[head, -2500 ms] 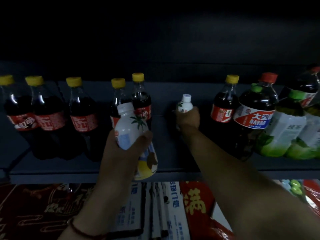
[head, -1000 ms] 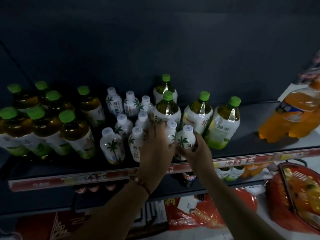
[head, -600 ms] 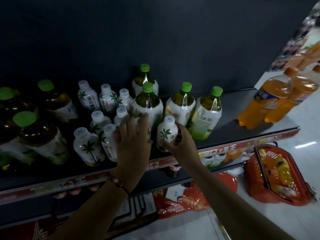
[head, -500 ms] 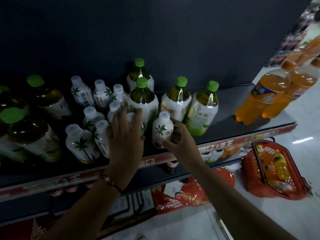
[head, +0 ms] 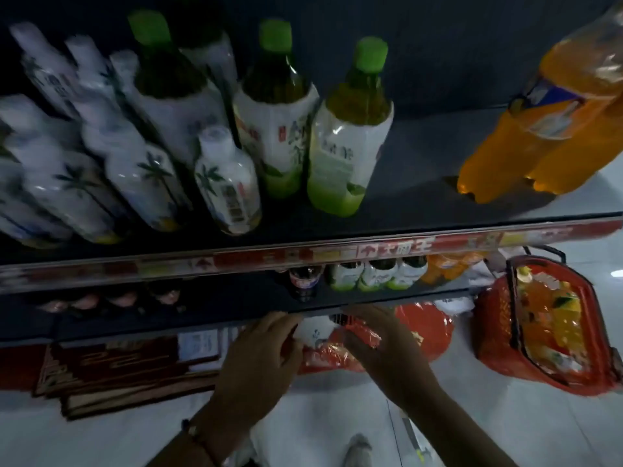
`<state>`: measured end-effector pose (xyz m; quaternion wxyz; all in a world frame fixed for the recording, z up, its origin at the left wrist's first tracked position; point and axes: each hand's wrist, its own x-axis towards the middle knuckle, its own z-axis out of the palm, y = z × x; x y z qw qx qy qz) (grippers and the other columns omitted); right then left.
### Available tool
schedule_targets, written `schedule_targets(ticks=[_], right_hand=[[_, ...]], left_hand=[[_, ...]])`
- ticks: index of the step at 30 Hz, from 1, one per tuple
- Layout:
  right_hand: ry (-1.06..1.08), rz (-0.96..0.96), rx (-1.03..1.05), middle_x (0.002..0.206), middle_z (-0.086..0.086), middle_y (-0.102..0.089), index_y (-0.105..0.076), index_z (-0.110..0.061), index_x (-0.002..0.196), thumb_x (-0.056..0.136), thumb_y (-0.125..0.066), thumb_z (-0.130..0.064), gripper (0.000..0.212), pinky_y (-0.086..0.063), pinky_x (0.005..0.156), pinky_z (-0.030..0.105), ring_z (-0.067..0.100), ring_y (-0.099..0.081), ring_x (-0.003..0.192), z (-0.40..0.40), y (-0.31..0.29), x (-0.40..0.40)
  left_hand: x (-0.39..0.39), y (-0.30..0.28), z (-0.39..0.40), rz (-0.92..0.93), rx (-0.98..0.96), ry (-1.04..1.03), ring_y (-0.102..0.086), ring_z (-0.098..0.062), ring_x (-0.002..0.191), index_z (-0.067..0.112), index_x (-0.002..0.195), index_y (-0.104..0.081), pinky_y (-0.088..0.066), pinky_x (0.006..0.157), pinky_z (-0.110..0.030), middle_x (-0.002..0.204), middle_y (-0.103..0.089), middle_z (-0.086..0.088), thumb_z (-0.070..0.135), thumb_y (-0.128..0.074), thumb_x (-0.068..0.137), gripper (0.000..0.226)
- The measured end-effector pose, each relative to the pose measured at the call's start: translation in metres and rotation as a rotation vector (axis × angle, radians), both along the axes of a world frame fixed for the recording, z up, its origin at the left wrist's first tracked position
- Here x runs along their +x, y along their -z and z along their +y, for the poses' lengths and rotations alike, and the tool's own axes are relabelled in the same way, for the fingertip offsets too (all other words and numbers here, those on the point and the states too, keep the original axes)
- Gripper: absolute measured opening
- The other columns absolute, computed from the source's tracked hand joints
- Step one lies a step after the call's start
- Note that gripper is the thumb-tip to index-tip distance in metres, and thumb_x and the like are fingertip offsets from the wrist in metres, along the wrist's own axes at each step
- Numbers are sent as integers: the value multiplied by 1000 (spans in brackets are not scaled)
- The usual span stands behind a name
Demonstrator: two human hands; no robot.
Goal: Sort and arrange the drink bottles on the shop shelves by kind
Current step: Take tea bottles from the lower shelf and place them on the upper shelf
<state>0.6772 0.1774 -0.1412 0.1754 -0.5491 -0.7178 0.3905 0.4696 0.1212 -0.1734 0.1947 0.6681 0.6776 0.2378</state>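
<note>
Hovering loosely open below the shelf (head: pixel 337 254), left hand (head: pixel 259 358) and right hand (head: pixel 381 342) grasping nothing, flanking a white-and-red packet (head: pixel 320 335)

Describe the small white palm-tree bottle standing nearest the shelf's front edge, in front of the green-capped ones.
The small white bottle looks like opaque plastic, with a white screw cap, a green palm-tree print and a barcode panel facing the camera. It stands upright on the dark shelf, ahead of the green-capped tea bottles and right of its blurred white twins. No hand touches it.
</note>
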Motion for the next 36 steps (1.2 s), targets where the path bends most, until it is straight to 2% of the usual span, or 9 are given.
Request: schedule_targets(ticks=[4, 7, 11, 13, 15, 18, 25, 32, 36], right_hand=[[84, 90, 62, 127, -12, -52, -50, -33, 130, 87, -68, -31, 46, -49, 81, 14, -8, -55, 99, 45, 82, 15], [135, 174, 229, 134, -7, -48, -44, -26, 138, 85, -72, -30, 60, -46, 87, 17, 0, -53, 111, 92, 136, 4], [66, 196, 480, 146, -3, -40, -25, -22, 151, 86, -70, -31, 80, -36, 103, 20, 8, -38, 133, 146, 182, -9], [55, 116, 522, 139, -8, -44, -11, -27, 155, 87, -69, -31, 90, -36, 96, 20, 4, -43, 123, 168, 199, -11], [105, 90, 462, 124, -9, -53, -15, -26, 154, 89, -67, -30, 83, -39, 84, 22, 7, -52, 111, 183, 220, -11], [183, 46, 530, 120, 3, -64, -38, -25, 141, 90, -64, -30, 57, -44, 81, 29, 25, -61, 109, 194, 251, -9], [151, 137, 593, 99, 2, -63, -57, -18, 106, 77, -71, -33, 35, -50, 75, 36, 22, -59, 91, 214, 262, -10], [167, 103, 612, 101, 8, -55, -53, -13, 97, 80, -70, -32, 31, -48, 81, 42, 28, -53, 97, 215, 264, -20], [153, 284, 598, 95, 1, -59, -46, -20, 100, 90, -62, -34, 23, -46, 76, 36, 20, -57, 89, 198, 278, -25]], left_hand=[[32, 100, 61, -65, 73, -269, -51, -32, 125, 25, 151, -36, -49, 100, -44, 145, -48, -10, 55, -57, 84, 76], [34, 152, 115, -177, 172, -356, -34, -32, 139, 31, 156, -15, -40, 110, -47, 155, -28, -5, 69, -58, 77, 98], [39, 201, 164, 176, 310, -436, -48, -35, 115, 18, 144, -50, -41, 91, -42, 139, -50, -16, 67, -44, 91, 73], [40, 216, 174, 178, 430, -494, -52, -33, 99, 9, 132, -58, -44, 83, -42, 119, -58, -17, 61, -60, 84, 71], [39, 224, 179, 81, 510, -540, -55, -35, 99, 8, 131, -51, -50, 84, -46, 112, -55, -18, 52, -78, 67, 82], [29, 235, 177, 102, 604, -559, -52, -35, 103, 6, 135, -45, -50, 85, -49, 113, -52, -17, 58, -73, 65, 92], [-20, 239, 152, 34, 661, -588, -36, -14, 95, 6, 117, -49, -31, 76, -26, 108, -49, -15, 45, -80, 65, 73], [-44, 229, 149, 43, 631, -562, -40, -18, 102, 9, 132, -46, -32, 83, -27, 115, -47, -13, 37, -80, 66, 79], [-51, 237, 148, 0, 661, -565, -43, -26, 113, 16, 144, -42, -33, 90, -28, 123, -45, -12, 35, -79, 70, 84]])
